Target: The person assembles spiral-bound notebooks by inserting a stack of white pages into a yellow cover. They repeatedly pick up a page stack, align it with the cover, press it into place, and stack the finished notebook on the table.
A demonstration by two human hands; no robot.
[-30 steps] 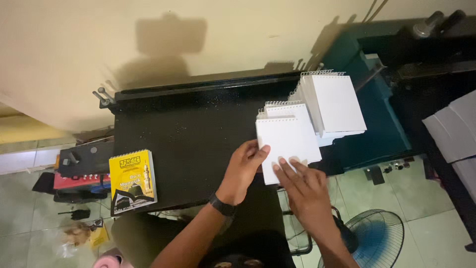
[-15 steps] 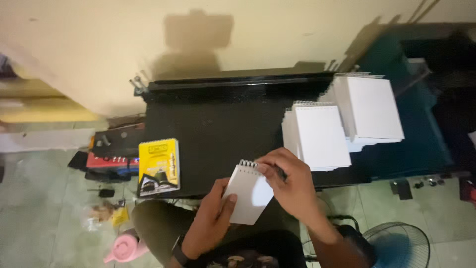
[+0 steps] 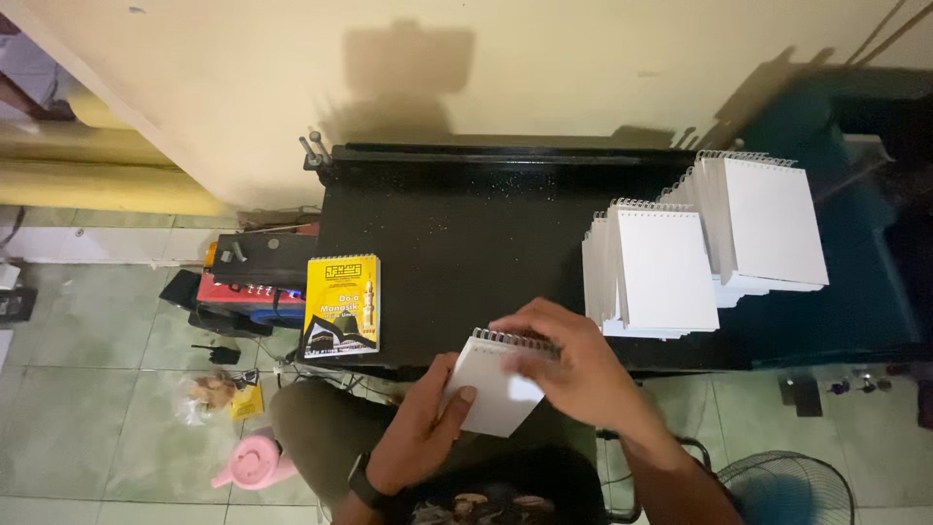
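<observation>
A small white spiral-bound notepad (image 3: 496,389) sits between the person's two hands at the near edge of the black surface (image 3: 466,233), its wire binding along the top and tilted slightly. The left hand (image 3: 423,428) comes up from below and grips the notepad's lower left side, with the thumb lying across the white cover and the other fingers hidden behind it, so the hand is closed around that edge. The right hand (image 3: 573,365) lies over the notepad's upper right corner, covering part of the wire binding; its fingers are curled and close together on the pad, though motion blur keeps me from telling exactly how the fingertips pinch it. A dark watch (image 3: 362,483) bands the left wrist. Taking the notepad as the landmark: to its upper right, just beyond the right hand, a stack of white spiral notepads (image 3: 661,267) rests on the surface, fanned at its left edge, and a second taller stack (image 3: 768,228) stands further right and behind, overlapping the first. To the notepad's left, near the surface's left corner, lies a yellow booklet (image 3: 342,304) with a dark picture on its cover. Further left, off the surface, a red and black toolbox (image 3: 255,282) sits on the tiled floor (image 3: 87,389), with a pink plastic jug (image 3: 255,459) below it. Low to the right of the notepad stands a blue fan (image 3: 787,491).
</observation>
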